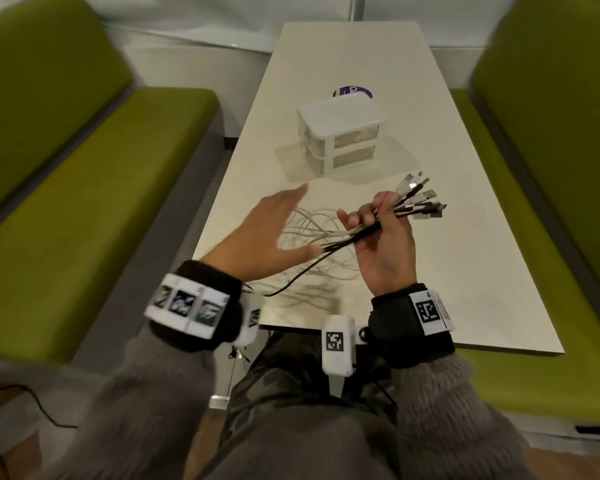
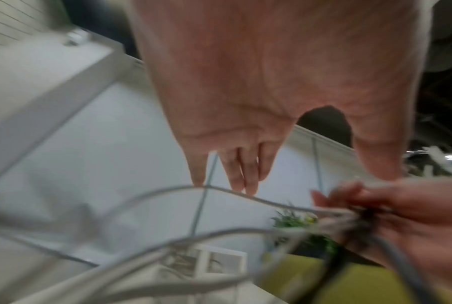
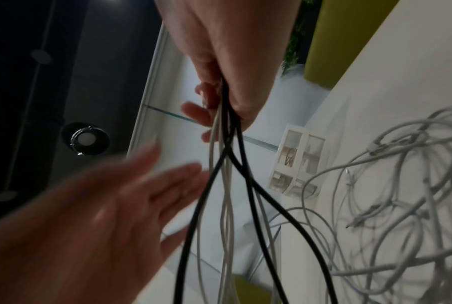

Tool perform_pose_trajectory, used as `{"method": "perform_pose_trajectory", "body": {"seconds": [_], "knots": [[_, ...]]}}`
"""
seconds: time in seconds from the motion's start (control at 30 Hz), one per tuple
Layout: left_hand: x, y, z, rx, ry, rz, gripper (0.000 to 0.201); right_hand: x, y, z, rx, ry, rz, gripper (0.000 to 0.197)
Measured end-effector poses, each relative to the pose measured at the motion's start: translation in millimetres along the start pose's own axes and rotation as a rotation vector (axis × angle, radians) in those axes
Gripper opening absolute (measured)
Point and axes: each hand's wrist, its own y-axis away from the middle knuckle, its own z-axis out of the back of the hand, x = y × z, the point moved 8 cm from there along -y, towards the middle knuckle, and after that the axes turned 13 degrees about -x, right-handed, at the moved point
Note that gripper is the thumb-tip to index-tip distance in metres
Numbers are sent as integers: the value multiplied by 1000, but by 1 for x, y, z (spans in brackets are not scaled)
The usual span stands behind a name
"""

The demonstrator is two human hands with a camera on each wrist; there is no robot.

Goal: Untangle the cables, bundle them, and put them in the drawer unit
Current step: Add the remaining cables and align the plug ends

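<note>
Right hand (image 1: 383, 244) fingers grasp gathered white and black cables (image 1: 340, 237); left hand (image 1: 267, 233) released. Tails tangled; white plastic drawer unit (image 1: 340, 133), twelve o'clock, awaits.

Left hand (image 1: 267, 233) motion-blurred — drawer unit (image 1: 342, 140) contents too hazy to tell.

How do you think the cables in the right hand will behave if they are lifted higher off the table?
The cables will probably hang limp: below the right hand they droop in loose strands. The loops on the table look crossed over, so they may drag up together. They seem light, since one grip holds the bunch.
</note>
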Motion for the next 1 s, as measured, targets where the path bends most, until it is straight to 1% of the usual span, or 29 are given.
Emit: {"method": "perform_pose_trajectory", "body": {"seconds": [0.03, 0.07, 0.1, 0.17, 0.2, 0.27, 0.4, 0.47, 0.53, 0.63, 0.73, 0.8, 0.87, 0.93, 1.0], "knots": [[-15, -6, -10, -23, -34, -62, 93, -1, 2, -3, -7, 27, 5, 36], [-27, -12, -22, -20, -93, -110, 86, -2, 3, -5, -18, 61, 15, 39], [-33, -16, -35, 2, -146, -133, 74, -1, 5, -6, -32, 100, 30, 42], [-33, -18, -56, 87, -158, -90, 44, 1, 7, -7, -60, 168, 52, 50], [-33, -17, -64, 134, -126, -65, 35, 2, 7, -6, -69, 189, 46, 52], [-35, -12, -70, 195, -29, -44, 25, 1, 7, -4, -71, 217, 28, 50], [-41, -10, -63, 180, 131, -29, 21, -2, 3, -4, -38, 375, 92, 33], [-43, -13, -62, 126, 174, -34, 23, -3, 2, -6, -14, 494, 119, 34], [-46, -13, -62, 61, 168, -61, 30, -4, 2, -6, -16, 550, 116, 39], [-50, -11, -58, 10, 59, -110, 30, -3, 5, -5, -46, 495, 118, 50], [-41, -8, -52, 7, 13, -119, 27, -2, 8, -8, -71, 365, 96, 46], [-12, -3, -50, 42, 7, -34, 23, 13, 2, -9, -98, 243, 103, 42], [31, 8, -45, 87, -24, 95, 23, 37, -4, -9, -112, 134, 105, 41], [73, 20, -32, 89, -81, 209, 22, 52, -7, -13, -100, 75, 83, 41], [104, 25, -16, 87, -178, 276, 26, 57, -4, -19, -81, 61, 84, 42]]}}
